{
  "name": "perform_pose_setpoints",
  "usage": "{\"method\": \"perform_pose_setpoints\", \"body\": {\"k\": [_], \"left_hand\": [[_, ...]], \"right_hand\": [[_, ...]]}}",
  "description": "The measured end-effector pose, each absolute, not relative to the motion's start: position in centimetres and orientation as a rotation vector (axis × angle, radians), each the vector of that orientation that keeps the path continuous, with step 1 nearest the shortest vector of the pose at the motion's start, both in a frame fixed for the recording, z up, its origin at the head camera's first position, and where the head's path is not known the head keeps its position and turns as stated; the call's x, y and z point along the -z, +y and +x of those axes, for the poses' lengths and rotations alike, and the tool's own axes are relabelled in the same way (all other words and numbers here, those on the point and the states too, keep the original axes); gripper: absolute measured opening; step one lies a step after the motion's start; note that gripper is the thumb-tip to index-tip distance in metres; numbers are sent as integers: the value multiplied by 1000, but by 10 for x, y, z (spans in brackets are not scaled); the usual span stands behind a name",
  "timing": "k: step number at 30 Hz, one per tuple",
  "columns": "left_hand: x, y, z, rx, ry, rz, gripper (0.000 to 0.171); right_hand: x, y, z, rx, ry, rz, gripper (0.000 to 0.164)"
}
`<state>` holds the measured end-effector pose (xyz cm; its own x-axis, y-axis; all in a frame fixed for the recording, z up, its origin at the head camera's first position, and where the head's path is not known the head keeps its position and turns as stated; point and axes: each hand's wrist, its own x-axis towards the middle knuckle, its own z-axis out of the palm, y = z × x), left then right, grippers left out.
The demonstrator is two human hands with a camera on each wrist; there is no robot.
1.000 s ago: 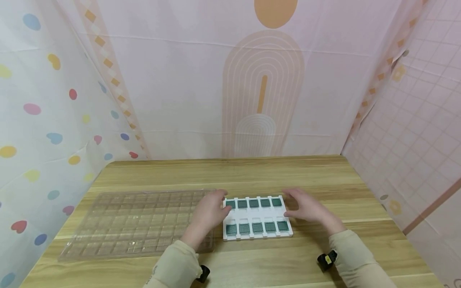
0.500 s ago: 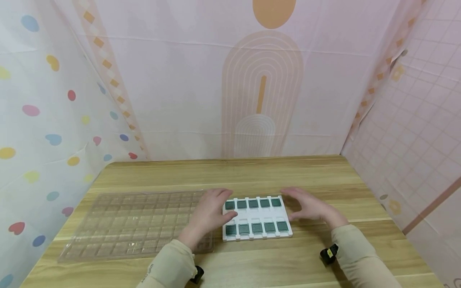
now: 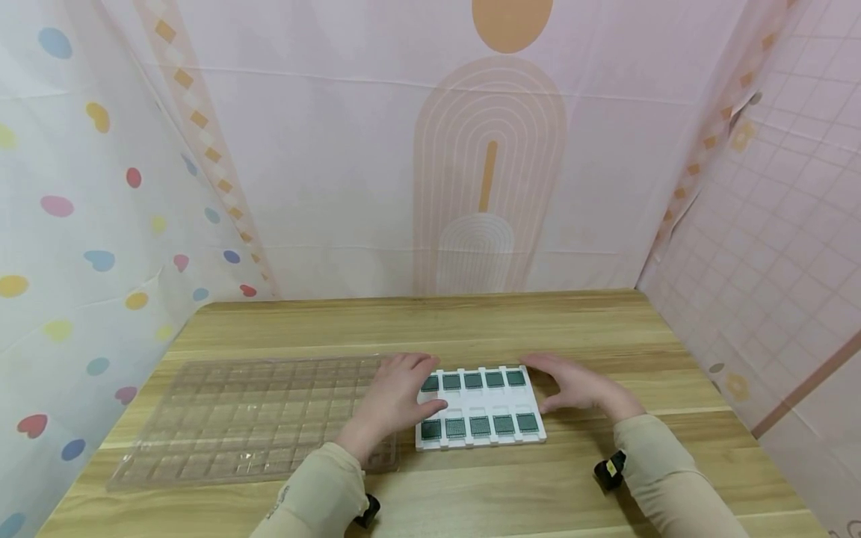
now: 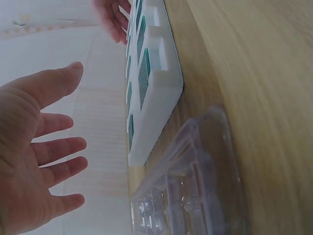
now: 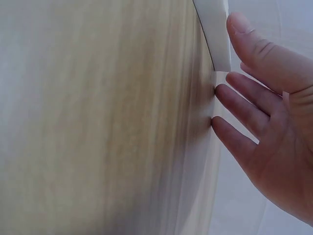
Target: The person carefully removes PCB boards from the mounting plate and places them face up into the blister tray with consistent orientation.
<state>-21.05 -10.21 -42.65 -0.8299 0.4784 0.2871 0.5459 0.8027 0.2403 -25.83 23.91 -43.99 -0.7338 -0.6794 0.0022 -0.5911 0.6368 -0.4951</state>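
Observation:
A white tray (image 3: pixel 498 403) lies on the table with two rows of small green square chips (image 3: pixel 480 426) in its slots. My left hand (image 3: pixel 393 400) hovers over its left end, thumb and fingers spread. In the left wrist view the left hand (image 4: pixel 27 152) holds nothing and stands apart from the tray. By the tray's right end is my right hand (image 3: pixel 581 385), its fingers loosely extended. The right wrist view shows that right hand (image 5: pixel 279 127) with fingertips at the tabletop and the thumb beside the tray's corner (image 5: pixel 220 34); whether the thumb touches it, I cannot tell.
To the left, partly beneath my left forearm, lies a large clear plastic tray (image 3: pixel 269 411) with many square compartments. The wooden table (image 3: pixel 430 325) reaches back to a patterned curtain (image 3: pixel 336 172). Black cameras (image 3: pixel 608 471) sit at the wrists.
My left hand has moved slightly right, farther over the white tray's left end. My right hand has shifted only a little at the right end. The white tray stays in place.

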Motion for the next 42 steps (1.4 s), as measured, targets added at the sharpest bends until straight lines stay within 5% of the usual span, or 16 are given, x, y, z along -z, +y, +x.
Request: {"method": "perform_pose_setpoints", "body": {"k": [42], "left_hand": [[425,-83,-219,513,-2823,-889,65]], "right_hand": [[440,212,-251,721,2805,-824,75]]}}
